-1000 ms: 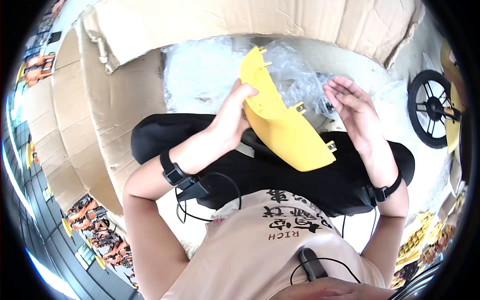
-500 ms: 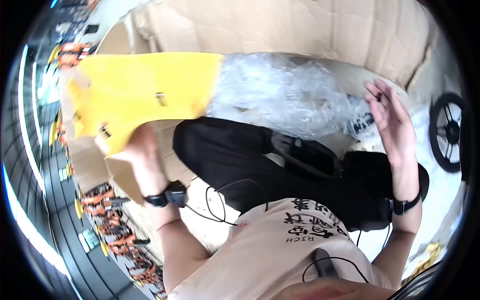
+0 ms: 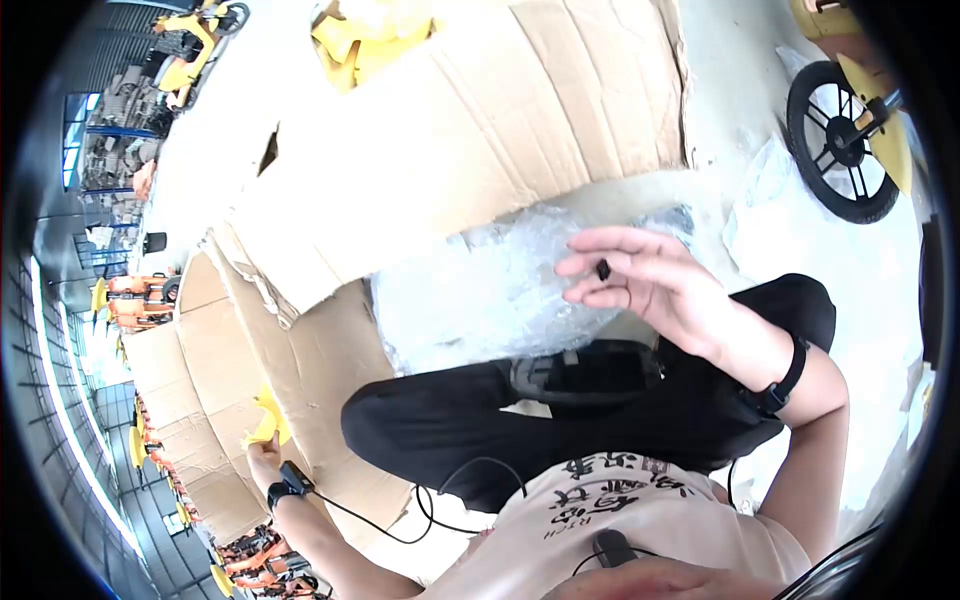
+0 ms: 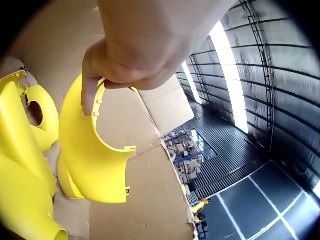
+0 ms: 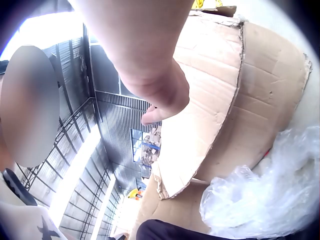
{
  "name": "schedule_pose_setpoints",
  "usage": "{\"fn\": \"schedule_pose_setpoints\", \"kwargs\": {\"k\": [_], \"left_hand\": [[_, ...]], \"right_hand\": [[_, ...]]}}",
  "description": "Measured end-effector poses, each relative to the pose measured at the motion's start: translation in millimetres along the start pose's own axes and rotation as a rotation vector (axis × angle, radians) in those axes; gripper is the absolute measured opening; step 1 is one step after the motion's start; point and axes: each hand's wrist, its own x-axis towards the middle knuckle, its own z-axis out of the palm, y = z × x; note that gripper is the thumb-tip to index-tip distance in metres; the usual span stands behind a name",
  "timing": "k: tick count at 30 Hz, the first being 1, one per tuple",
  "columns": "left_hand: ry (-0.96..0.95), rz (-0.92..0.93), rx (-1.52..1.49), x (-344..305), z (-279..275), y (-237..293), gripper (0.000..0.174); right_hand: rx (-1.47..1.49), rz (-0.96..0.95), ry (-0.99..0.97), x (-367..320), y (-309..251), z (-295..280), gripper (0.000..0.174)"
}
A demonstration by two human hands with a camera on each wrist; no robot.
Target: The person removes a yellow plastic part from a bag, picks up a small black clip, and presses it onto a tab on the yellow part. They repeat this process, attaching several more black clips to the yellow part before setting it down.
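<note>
The yellow curved panel [image 4: 92, 165] is smooth, glossy plastic with small tabs along its edges. It hangs upright over cardboard [image 4: 150, 200], pinched at its 12 o'clock rim by the left grip [image 4: 127, 55]. The small black piece [image 3: 603, 270] sits between two fingers of the right grip [image 3: 665, 290], toward 3 o'clock in the head view.

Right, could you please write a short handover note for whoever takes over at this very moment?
Left hand: out to the side, gripping a yellow panel by its edge, beside other panels on the cardboard.
Right hand: open, over the plastic wrap. A small black bit shows at its fingers; unclear if held.
Done: the panel is over by the others.
Left: it is not yet let go.
</note>
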Motion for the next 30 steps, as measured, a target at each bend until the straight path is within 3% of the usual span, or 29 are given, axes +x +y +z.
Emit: {"fn": "schedule_pose_setpoints", "kwargs": {"k": [1, 3, 7, 9, 12, 15, 16, 21, 25, 30], "left_hand": [[-0.127, 0.484, 0.76, 29.7, -35.6, -12.2, 0.021], [0.011, -0.108, 0.186, 7.0, 13.7, -10.9, 0.02], [0.052, -0.131, 0.287, -58.6, 93.9, 14.1, 0.035], [0.161, 0.119, 0.46, -62.6, 134.2, 43.6, 0.04], [-0.089, 0.514, 0.551, -136.7, 259.9, 95.6, 0.045], [-0.544, 0.778, 0.498, -230.9, 408.0, 115.6, 0.043], [-0.603, 0.816, 0.539, -282.7, 461.6, 109.3, 0.042], [-1.145, 1.014, 0.85, -353.5, 673.0, 55.2, 0.041], [-1.517, 1.126, 1.152, -393.2, 796.0, 20.6, 0.048], [-1.6, 1.236, 1.508, -418.9, 894.1, 5.2, 0.06]], "right_hand": [[0.012, 0.012, -0.005, -0.6, 0.2, 0.7, 0.039], [0.001, -0.001, -0.001, -1.0, -2.9, 4.6, 0.039], [-0.012, 0.018, 0.075, -1.4, -5.4, 2.9, 0.037], [-0.051, 0.014, 0.077, -0.5, -1.0, 2.0, 0.036], [-0.167, 0.113, 0.094, 1.4, 4.0, 4.1, 0.036], [-0.156, 0.18, 0.122, 5.3, 12.5, 1.3, 0.033], [-0.168, 0.177, 0.123, 7.0, 13.6, 0.5, 0.033], [-0.095, 0.28, 0.202, 14.4, 21.7, -7.8, 0.031], [-0.086, 0.286, 0.194, 17.0, 23.3, -12.1, 0.031], [-0.016, 0.314, 0.19, 24.6, 10.4, -16.3, 0.03]]}}
